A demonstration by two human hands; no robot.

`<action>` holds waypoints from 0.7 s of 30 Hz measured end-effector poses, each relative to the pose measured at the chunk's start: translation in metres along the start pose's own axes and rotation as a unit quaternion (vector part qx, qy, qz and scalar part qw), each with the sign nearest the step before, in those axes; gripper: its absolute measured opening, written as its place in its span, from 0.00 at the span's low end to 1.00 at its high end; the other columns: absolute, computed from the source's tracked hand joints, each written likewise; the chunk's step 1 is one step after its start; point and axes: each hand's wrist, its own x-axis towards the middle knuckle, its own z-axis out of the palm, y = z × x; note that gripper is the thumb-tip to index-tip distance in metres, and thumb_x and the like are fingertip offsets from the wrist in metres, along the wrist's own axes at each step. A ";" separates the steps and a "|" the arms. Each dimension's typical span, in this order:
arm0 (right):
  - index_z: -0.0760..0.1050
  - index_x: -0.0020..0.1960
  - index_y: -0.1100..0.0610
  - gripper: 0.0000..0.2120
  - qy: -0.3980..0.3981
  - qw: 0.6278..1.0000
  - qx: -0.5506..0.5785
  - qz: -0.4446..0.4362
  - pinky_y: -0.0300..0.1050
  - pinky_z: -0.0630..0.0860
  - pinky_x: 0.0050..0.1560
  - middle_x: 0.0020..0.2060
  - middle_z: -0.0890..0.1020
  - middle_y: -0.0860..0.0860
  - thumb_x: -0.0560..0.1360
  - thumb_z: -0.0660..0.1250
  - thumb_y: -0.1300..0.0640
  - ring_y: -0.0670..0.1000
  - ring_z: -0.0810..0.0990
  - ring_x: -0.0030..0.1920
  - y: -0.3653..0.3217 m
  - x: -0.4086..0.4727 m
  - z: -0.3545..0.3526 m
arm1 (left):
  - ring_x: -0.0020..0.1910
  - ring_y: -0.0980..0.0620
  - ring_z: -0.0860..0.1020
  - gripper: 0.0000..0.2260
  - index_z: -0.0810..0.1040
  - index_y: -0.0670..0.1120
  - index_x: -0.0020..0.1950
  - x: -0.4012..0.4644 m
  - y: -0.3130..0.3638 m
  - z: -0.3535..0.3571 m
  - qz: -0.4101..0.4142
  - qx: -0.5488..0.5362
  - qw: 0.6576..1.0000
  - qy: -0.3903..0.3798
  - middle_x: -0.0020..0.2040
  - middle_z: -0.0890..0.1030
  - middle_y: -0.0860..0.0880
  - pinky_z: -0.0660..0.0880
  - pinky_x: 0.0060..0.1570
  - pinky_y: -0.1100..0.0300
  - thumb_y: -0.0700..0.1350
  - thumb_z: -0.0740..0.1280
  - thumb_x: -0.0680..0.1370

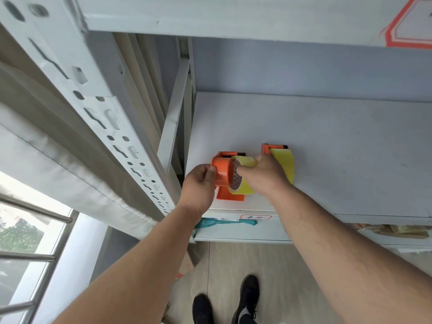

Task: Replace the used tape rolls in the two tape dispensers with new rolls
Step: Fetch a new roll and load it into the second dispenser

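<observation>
The orange dispenser was steadied by the left hand so the yellow roll, gripped by the right hand, could be seated.

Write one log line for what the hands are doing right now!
left hand: grips near dispenser | right hand: holds yellow roll at it | second dispenser: behind, yellow tape on | all on shelf

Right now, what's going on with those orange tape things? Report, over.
Left hand grips near dispenser. Right hand holds yellow roll at its hub. Second dispenser loaded, behind. Nothing in the way.
</observation>
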 end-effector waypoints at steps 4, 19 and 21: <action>0.80 0.52 0.59 0.17 0.012 1.000 0.024 0.013 0.42 0.71 0.32 0.37 0.80 0.51 0.73 0.71 0.46 0.51 0.80 0.37 -0.001 -0.002 -0.007 | 0.51 0.44 0.83 0.09 0.79 0.50 0.53 -0.006 0.010 0.005 0.029 0.027 0.998 0.048 0.47 0.84 0.49 0.80 0.59 0.45 0.48 0.59 0.86; 0.77 0.45 0.55 0.12 0.102 0.982 0.159 0.013 0.51 0.80 0.48 0.41 0.83 0.49 0.70 0.73 0.48 0.56 0.84 0.48 -0.011 -0.018 0.000 | 0.47 0.46 0.81 0.09 0.77 0.50 0.53 -0.014 0.020 0.010 0.062 0.083 0.992 0.072 0.44 0.81 0.52 0.80 0.54 0.50 0.49 0.58 0.86; 0.77 0.45 0.54 0.12 0.096 0.981 0.169 0.015 0.51 0.82 0.48 0.41 0.84 0.49 0.68 0.73 0.47 0.54 0.84 0.46 -0.008 -0.014 -0.001 | 0.49 0.45 0.82 0.10 0.77 0.50 0.53 -0.016 0.020 0.012 0.060 0.076 0.992 0.076 0.45 0.82 0.50 0.80 0.53 0.51 0.48 0.58 0.86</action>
